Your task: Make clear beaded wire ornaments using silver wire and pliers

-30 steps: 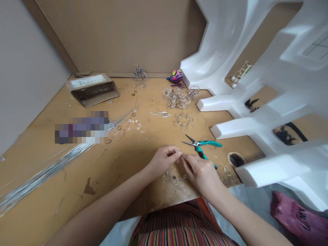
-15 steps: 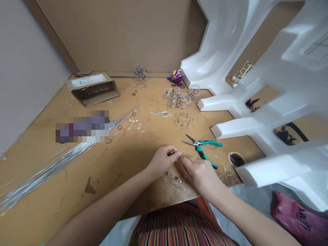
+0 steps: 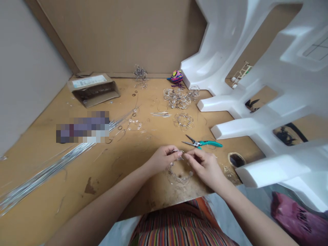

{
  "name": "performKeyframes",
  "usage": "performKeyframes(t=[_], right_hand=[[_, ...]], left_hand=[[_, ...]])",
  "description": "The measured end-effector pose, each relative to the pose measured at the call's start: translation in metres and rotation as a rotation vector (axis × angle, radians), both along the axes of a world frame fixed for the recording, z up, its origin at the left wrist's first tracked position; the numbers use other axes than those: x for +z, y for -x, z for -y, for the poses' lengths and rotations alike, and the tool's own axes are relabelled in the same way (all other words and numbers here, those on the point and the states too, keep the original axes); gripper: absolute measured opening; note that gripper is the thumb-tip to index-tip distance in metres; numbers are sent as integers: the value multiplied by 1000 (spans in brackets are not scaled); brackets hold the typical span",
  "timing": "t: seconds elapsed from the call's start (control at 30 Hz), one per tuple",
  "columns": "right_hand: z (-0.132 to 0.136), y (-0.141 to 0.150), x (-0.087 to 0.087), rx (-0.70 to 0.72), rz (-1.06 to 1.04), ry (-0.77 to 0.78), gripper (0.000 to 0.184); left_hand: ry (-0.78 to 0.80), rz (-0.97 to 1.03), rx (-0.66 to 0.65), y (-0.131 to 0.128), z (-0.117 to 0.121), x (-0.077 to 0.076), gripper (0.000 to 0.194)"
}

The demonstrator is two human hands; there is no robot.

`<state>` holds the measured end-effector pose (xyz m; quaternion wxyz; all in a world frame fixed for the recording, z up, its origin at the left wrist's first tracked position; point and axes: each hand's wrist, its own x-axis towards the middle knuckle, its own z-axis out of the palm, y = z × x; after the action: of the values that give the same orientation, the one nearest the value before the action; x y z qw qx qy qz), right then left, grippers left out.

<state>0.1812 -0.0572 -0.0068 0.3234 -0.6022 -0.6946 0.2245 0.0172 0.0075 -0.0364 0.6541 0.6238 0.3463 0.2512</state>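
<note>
My left hand [image 3: 162, 160] and my right hand [image 3: 205, 167] hold a loop-work piece of thin silver wire [image 3: 179, 176] between them above the tan board. Their fingertips pinch its top edge close together, and the lower part hangs below them. Just beyond my right hand lie teal-handled needle-nose pliers [image 3: 201, 144], with one handle hidden behind that hand. Farther up the board sit a round wire ring-work piece [image 3: 183, 121] and a tangled heap of wire rings [image 3: 177, 99].
A long bundle of straight silver wires [image 3: 48, 172] runs across the board's left side, partly under a pixelated patch. An open cardboard box [image 3: 93, 90] stands at the back left. Large white foam packaging [image 3: 246, 102] overhangs the right side, next to a round hole [image 3: 236, 159].
Both hands have lifted the wire piece off the board and moved slightly up, the fingertips drawing closer. My right hand now covers the lower pliers handle.
</note>
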Motion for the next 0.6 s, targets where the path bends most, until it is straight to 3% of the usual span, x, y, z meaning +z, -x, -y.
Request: performKeyframes(t=[0.17,0.3,0.47,0.6], right_hand=[[-1,-1,-2,-89,-205,89,24],[-1,1,0,-108,-320,122,24],[2,2,2,-79,-292,54,22],[6,2,5,11,-184,-71,19]], left_hand=[[128,26,-33,-1,2,4,22],[143,0,-33,0,3,7,17],[65,14,-87,1,4,9,25],[135,63,-88,0,5,4,31]])
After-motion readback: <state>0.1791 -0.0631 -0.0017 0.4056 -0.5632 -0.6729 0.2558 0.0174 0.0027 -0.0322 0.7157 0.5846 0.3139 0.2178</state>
